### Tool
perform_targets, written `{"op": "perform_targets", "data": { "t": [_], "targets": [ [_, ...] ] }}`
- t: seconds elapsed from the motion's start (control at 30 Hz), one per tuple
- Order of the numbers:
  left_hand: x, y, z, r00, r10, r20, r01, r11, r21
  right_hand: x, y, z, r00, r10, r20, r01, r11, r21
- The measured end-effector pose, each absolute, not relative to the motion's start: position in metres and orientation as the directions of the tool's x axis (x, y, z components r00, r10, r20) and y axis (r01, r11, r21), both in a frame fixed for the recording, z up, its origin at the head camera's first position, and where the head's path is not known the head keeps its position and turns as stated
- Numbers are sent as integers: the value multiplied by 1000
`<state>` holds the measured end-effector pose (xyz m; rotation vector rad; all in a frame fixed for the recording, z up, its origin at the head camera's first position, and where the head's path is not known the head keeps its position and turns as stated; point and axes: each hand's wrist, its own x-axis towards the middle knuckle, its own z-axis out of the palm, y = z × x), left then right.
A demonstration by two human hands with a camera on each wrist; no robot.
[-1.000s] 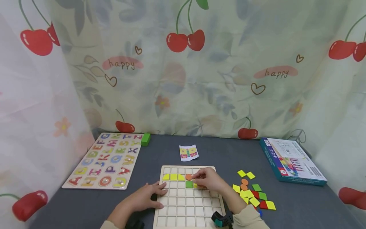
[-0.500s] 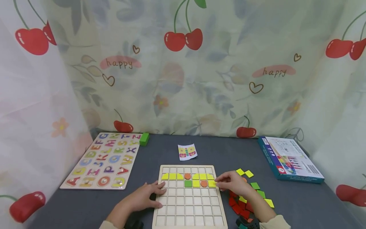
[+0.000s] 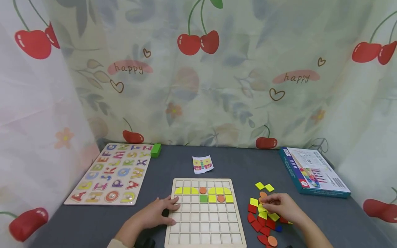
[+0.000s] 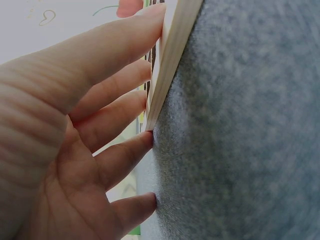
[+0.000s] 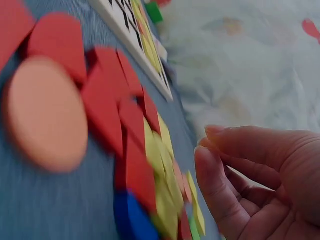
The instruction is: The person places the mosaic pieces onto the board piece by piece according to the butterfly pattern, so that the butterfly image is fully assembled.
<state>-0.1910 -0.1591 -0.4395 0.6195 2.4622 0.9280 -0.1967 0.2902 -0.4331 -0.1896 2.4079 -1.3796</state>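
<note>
A wooden grid board [image 3: 205, 218] lies at the front centre, with yellow tiles, orange discs and a green square in its upper rows. My left hand [image 3: 156, 213] rests at the board's left edge. In the left wrist view, the fingers [image 4: 125, 155] touch its side and the table. Right of the board, my right hand [image 3: 283, 206] hovers over loose tiles, its fingertips close to an orange disc [image 3: 263, 194] and yellow tiles. No tile shows between thumb and forefinger [image 5: 212, 172] in the right wrist view.
Red tiles [image 3: 256, 226] and a blue piece [image 3: 278, 228] lie in the loose pile. Behind the board is a small butterfly picture card [image 3: 203, 164]. An alphabet board [image 3: 108, 174] and green block [image 3: 156, 150] stand left; a flat box [image 3: 314, 172] lies right.
My right hand has moved from the board's upper right to the tile pile, leaving a yellow tile at the right end of the third row. The left hand stays at the board's edge.
</note>
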Motion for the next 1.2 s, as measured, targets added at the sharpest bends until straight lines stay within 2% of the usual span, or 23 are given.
{"op": "perform_targets", "data": {
  "t": [0.4,0.6,0.83,1.07,1.2],
  "targets": [
    [-191,-160,-437,-809,537,-240,254,688,680,-173,341,-436,-965,-10,-262,201,614,-764],
    [-191,-160,-437,-809,537,-237,253,684,684,-167,359,-446,-947,-16,-320,232,657,-718],
    [-191,-161,-439,-809,538,-236,254,683,685,-166,358,-450,-947,-5,-320,235,669,-705],
    [-191,-161,-440,-809,535,-243,251,688,681,-168,362,-454,-940,-1,-341,269,614,-742],
    [-191,-160,-440,-807,538,-242,256,688,679,-168,370,-456,-933,-45,-356,269,567,-778]
  ]
}}
